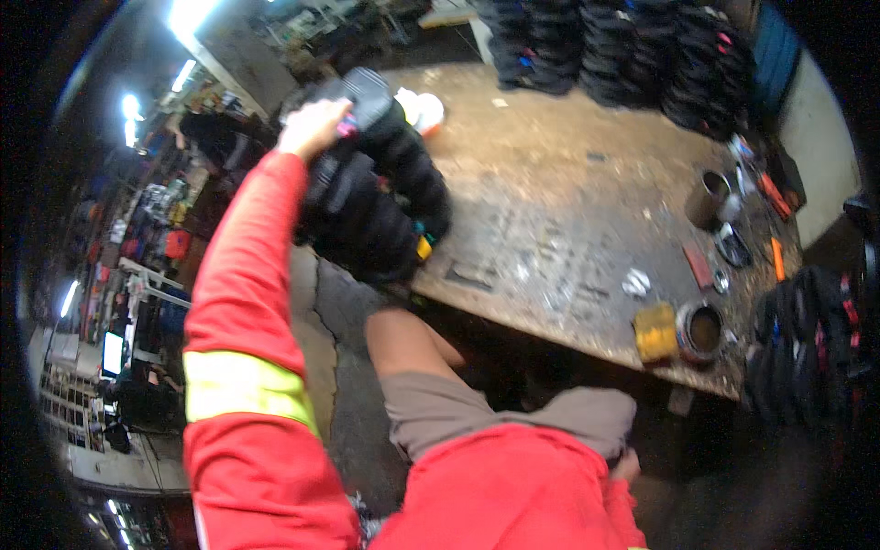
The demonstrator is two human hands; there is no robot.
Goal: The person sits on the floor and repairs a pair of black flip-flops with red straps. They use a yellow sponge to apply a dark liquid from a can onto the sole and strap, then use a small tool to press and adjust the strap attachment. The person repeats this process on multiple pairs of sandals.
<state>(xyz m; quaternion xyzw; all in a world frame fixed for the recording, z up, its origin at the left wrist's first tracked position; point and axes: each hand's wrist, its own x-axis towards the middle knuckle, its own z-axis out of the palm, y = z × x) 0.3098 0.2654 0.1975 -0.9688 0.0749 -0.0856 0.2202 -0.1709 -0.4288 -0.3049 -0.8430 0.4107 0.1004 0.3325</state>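
My left hand [312, 124], on a raised red sleeve, grips the top of a bulky stack of black padded items [367, 211] at the bench's left end. A grey ribbed piece [367, 92] tops the stack beside a small pink bit at my fingers, and a yellow bit shows lower down. A white object [423, 112] lies just behind the stack. My right hand [626, 466] hangs low by my grey shorts, small and partly hidden, its fingers unclear.
The worn bench [522, 229] holds more black stacks [623, 55] at the back, metal cans [706, 199], a yellow block [656, 332] and tools on the right. Black bundles [797, 339] hang beyond its right end. A cluttered workshop with a lit screen [113, 353] fills the left.
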